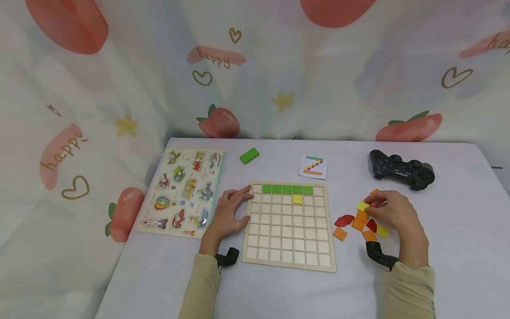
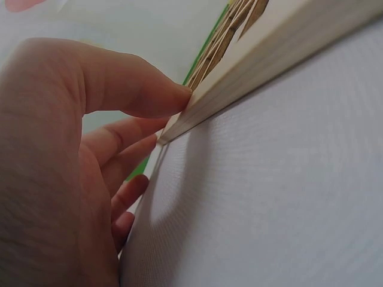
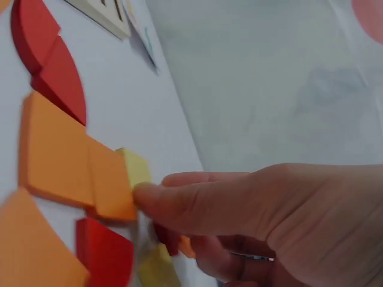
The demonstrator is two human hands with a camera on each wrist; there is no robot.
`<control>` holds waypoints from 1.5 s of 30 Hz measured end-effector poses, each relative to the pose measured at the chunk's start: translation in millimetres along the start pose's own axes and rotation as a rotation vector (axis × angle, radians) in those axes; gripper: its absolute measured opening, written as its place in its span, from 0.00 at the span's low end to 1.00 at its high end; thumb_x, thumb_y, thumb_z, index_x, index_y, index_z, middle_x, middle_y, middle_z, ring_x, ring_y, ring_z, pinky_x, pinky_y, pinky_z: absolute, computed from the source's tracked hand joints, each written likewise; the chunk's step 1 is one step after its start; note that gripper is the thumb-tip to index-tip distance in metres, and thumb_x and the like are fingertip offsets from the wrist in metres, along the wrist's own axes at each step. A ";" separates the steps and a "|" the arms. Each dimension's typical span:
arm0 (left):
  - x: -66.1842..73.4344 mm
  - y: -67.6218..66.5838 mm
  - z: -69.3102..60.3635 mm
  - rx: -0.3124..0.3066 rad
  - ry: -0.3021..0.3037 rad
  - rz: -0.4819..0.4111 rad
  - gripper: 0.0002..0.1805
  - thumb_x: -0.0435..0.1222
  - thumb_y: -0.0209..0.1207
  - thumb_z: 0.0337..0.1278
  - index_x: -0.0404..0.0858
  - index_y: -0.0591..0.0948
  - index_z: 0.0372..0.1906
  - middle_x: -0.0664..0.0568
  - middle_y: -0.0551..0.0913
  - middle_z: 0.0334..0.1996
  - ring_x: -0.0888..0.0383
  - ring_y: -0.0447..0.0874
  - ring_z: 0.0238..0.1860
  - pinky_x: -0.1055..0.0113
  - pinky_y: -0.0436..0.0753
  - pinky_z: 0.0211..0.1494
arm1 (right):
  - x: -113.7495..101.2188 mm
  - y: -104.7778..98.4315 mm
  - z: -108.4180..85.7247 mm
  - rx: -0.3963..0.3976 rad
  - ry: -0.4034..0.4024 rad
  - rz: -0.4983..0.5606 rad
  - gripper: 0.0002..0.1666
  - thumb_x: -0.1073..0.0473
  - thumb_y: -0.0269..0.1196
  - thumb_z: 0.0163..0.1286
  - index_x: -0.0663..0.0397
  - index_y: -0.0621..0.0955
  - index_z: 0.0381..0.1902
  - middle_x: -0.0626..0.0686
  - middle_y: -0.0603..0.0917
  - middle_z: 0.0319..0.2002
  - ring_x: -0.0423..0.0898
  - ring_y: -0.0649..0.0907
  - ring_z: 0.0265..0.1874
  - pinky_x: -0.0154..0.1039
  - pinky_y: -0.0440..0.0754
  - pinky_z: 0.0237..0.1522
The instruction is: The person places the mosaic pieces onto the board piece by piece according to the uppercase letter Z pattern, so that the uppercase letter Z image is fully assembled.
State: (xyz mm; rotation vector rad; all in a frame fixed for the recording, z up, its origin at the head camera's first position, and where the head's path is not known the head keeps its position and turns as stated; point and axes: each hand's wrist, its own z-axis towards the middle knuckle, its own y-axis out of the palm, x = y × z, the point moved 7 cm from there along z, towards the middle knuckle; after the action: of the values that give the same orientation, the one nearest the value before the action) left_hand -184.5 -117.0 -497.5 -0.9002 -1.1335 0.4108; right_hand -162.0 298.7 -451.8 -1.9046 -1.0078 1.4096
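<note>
Yellow tile pinched in right hand; left hand spread against board.

The right hand partly hid a yellow tile and an orange tile; beige sleeves ran past the head view's lower edge, and the pattern card's grid lines were too fine for me to count.

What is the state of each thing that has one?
Square wooden grid board, partly filled
Yellow square tile, pinched in right hand
Left hand, touching board
Orange square tiles, loose
Red curved tiles, loose
Green rectangular block, loose
White paper pattern card, face-up
Wooden picture puzzle, face-up
Black game controller, unheld
</note>
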 end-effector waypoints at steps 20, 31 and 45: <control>-1.7 1.0 0.6 -0.001 0.002 0.006 0.33 0.43 0.62 0.43 0.53 0.76 0.62 0.66 0.62 0.74 0.56 0.62 0.64 0.52 0.64 0.64 | -51.0 21.4 13.8 0.122 -0.117 0.036 0.12 0.58 0.63 0.65 0.60 0.80 0.43 0.58 0.83 0.36 0.50 0.75 0.29 0.39 0.71 0.27; -1.5 0.6 0.0 -0.010 -0.016 -0.002 0.33 0.43 0.62 0.44 0.52 0.76 0.63 0.67 0.60 0.74 0.57 0.60 0.65 0.53 0.62 0.65 | -126.9 76.2 15.4 0.055 -0.404 0.231 0.06 0.64 0.66 0.63 0.59 0.84 0.39 0.50 0.83 0.30 0.43 0.73 0.22 0.34 0.69 0.24; -0.3 0.4 -0.3 -0.018 -0.023 -0.014 0.33 0.43 0.62 0.45 0.52 0.76 0.63 0.66 0.60 0.74 0.57 0.60 0.65 0.53 0.61 0.66 | -148.8 105.4 11.9 0.124 -0.448 0.081 0.05 0.62 0.69 0.59 0.55 0.88 0.34 0.49 0.82 0.33 0.44 0.74 0.27 0.40 0.72 0.30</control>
State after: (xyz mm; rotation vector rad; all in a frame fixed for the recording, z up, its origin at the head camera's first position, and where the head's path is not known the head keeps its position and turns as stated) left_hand -184.3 -117.1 -498.0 -0.9047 -1.1648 0.4013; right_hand -172.7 116.4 -458.9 -1.5888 -1.0188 1.9541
